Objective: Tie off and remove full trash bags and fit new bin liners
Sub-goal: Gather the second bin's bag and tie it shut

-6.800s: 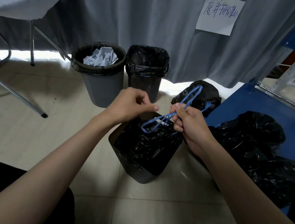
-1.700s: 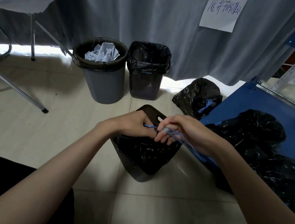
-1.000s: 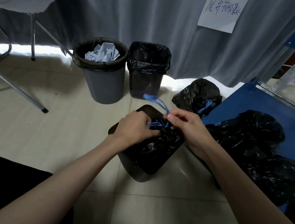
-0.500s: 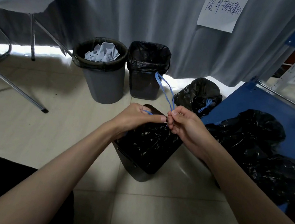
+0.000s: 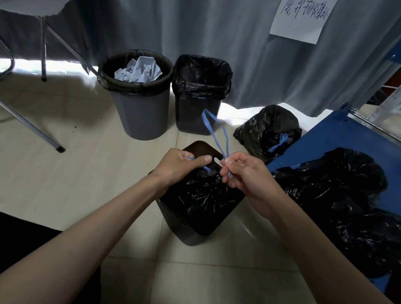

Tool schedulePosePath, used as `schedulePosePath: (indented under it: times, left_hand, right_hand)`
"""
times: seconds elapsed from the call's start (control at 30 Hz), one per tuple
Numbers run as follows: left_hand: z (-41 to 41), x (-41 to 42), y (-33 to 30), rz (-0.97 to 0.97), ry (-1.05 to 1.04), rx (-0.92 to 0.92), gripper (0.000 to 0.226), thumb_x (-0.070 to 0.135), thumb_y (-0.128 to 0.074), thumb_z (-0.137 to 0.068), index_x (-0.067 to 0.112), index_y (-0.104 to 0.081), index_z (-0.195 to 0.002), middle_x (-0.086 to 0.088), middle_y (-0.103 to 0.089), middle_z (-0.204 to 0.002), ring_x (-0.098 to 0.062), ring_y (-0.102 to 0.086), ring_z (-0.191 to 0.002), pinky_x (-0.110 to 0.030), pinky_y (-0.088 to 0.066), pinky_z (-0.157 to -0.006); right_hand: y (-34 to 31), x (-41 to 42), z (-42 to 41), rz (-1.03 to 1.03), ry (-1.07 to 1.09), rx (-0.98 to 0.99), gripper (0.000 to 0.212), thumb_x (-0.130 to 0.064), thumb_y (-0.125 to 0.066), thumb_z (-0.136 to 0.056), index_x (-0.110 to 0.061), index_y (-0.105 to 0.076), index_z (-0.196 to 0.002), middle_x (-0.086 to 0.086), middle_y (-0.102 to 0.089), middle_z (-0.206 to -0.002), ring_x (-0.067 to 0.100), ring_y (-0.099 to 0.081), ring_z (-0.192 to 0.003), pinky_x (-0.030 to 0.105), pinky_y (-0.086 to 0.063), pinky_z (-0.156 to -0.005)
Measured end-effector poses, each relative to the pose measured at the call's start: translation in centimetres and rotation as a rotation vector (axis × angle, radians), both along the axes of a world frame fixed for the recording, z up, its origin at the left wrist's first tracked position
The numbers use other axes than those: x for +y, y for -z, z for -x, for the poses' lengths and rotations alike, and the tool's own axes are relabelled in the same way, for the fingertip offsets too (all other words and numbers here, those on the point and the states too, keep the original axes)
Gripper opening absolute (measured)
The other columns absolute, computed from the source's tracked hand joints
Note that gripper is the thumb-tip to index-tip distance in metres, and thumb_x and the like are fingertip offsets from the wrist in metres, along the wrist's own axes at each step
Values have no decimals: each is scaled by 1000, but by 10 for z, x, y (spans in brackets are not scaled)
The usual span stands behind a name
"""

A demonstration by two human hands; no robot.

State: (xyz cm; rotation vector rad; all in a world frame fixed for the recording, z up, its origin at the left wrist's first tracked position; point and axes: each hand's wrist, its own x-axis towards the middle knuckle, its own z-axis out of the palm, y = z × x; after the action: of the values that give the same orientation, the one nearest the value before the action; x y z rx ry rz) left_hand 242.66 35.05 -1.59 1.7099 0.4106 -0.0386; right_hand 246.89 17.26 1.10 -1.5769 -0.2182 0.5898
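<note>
A dark square bin [image 5: 186,231] stands on the floor in front of me, tilted, with a gathered black trash bag [image 5: 203,200] in it. Two blue drawstring loops come out of the bag's neck. My left hand [image 5: 180,164] is closed on one blue strand at the bag's neck. My right hand [image 5: 244,175] pinches the other blue drawstring loop [image 5: 213,133], which stands up above both hands. The hands are a little apart, just over the bag.
Behind stand a round grey bin [image 5: 137,103] full of crumpled paper and a square bin [image 5: 200,93] with a black liner. A tied black bag [image 5: 267,132] lies at right, beside more black bags [image 5: 354,208] on a blue platform [image 5: 362,144]. Metal table legs [image 5: 19,114] cross the left.
The hands have drawn slightly apart at the bag's neck. The blue loop held by my right hand still stands up above them.
</note>
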Motion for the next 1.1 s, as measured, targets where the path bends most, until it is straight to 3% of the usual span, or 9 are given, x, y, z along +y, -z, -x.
schedulePosePath:
  times: [0.1, 0.17, 0.27, 0.37, 0.53, 0.67, 0.87, 0.97, 1.1]
  left_hand:
    - [0, 5, -15, -81, 126, -14, 55, 48, -91, -54, 18, -45, -60, -5, -38, -59, -15, -34, -54, -31, -27, -52]
    - [-1, 2, -18, -301, 172, -29, 57, 44, -93, -51, 17, -42, -52, -1, -39, -52, -14, -35, -51, -32, -26, -53]
    - [1, -10, -13, -731, 144, 1, 54, 44, -87, -62, 17, -42, -50, 5, -43, -48, -15, -41, -49, -28, -28, -50]
    - [6, -17, -13, -933, 168, 7, 45, 41, -78, -75, 23, -41, -57, 6, -48, -59, -17, -49, -61, -28, -28, -49]
    - [-2, -3, -36, -881, 369, 30, 46, 52, -78, -69, 19, -46, -65, 6, -52, -63, -16, -53, -65, -30, -36, -54]
    - [-7, 10, -67, -817, 469, -121, 43, 48, -65, -88, 15, -49, -65, 5, -46, -60, -13, -44, -59, -28, -35, -58]
    - [-6, 4, -83, -700, 361, -322, 36, 36, -57, -97, 15, -53, -67, 4, -48, -59, -4, -42, -54, -20, -31, -55]
    - [-4, -2, -82, -629, 303, -404, 31, 31, -57, -97, 13, -56, -72, -3, -58, -67, -5, -46, -61, -25, -37, -61]
    - [-2, -5, -76, -540, 270, -445, 19, 29, -73, -84, 16, -62, -93, 3, -66, -80, -6, -59, -74, -21, -44, -69]
  right_hand:
    - [-4, -2, -5, -27, 91, 27, 13, -7, -51, -101, -1, -61, -94, 11, -62, -79, 12, -63, -59, 18, -47, -51]
    - [-6, 0, -5, -44, 116, 43, 13, -8, -51, -101, 0, -60, -97, 9, -60, -80, 12, -65, -59, 17, -49, -51]
    - [-8, 5, -4, -35, 116, 33, 14, -8, -52, -100, 1, -62, -99, 11, -58, -82, 12, -66, -59, 17, -51, -53]
    - [-9, 7, -4, -13, 114, 22, 14, -8, -56, -98, 0, -67, -97, 12, -59, -83, 9, -63, -58, 16, -49, -52]
    - [-6, 5, -4, -20, 196, 17, 10, -5, -66, -91, 4, -68, -95, 9, -60, -71, 7, -57, -50, 16, -44, -47]
    - [-4, 5, -5, 13, 221, -32, 12, -6, -69, -88, 5, -69, -91, 9, -62, -68, 6, -53, -46, 17, -43, -46]
    - [-15, 12, 4, 196, 63, -260, 12, -3, -63, -87, -3, -74, -81, 8, -62, -62, 12, -52, -53, 21, -45, -56]
    - [-17, 14, 7, 231, -23, -334, 13, -14, -68, -86, -10, -75, -76, 6, -63, -63, 13, -53, -58, 24, -45, -60]
    - [-15, 11, 5, 218, 32, -329, 16, -21, -66, -92, -17, -75, -79, 6, -64, -63, 14, -52, -55, 27, -45, -62]
